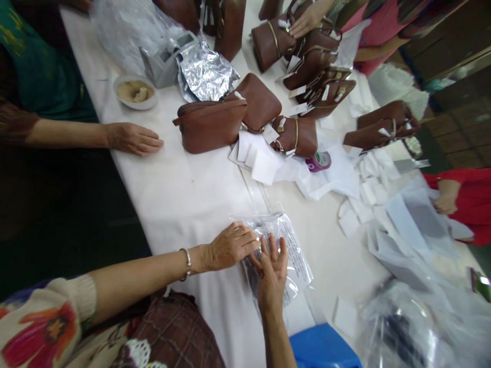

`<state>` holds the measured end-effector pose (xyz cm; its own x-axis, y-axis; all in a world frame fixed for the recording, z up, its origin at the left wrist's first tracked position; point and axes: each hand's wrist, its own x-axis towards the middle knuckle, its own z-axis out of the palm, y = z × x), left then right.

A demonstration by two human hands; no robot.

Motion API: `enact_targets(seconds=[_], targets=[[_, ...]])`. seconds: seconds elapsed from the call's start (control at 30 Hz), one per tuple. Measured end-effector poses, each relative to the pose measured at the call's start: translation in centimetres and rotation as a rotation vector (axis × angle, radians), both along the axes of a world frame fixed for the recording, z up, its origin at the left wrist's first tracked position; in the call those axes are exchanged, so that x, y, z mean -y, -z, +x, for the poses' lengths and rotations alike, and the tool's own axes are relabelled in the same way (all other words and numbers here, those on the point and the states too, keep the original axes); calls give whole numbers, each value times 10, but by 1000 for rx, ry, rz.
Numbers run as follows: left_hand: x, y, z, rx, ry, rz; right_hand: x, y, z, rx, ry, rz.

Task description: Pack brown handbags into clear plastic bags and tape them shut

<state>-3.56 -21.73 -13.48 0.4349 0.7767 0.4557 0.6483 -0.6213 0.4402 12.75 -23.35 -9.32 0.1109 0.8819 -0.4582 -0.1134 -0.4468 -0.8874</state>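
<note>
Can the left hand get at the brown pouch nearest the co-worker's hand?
Probably yes, with a stretch: nothing seems to stand on the white cloth between the left hand and the pouch.

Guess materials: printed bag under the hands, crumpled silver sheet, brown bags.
Printed bag: likely clear plastic film; see-through, glossy highlights. Silver sheet: foil or metallised film; shiny, crinkled. Brown bags: smooth leather or imitation; soft sheen fits both.

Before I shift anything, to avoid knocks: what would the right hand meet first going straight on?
Beyond the plastic packet under it, the right hand would probably meet the white papers first; depth is unclear.
</note>
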Motion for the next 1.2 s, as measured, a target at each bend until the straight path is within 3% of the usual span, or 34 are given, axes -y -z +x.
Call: enact_targets(seconds=[0.27,0.63,0.93,1.1,1.2], targets=[[-9,21,3,-85,43,39,0,-1,-5,30,21,6],[-6,23,7,-128,72,136,12,23,-15,359,-115,134],[-16,29,13,-135,226,162,6,8,-18,477,-239,106],[-20,20,15,-162,207,143,-8,-1,-7,248,-62,32],[-20,15,12,-189,199,149,-19,-8,2,301,3,7]])
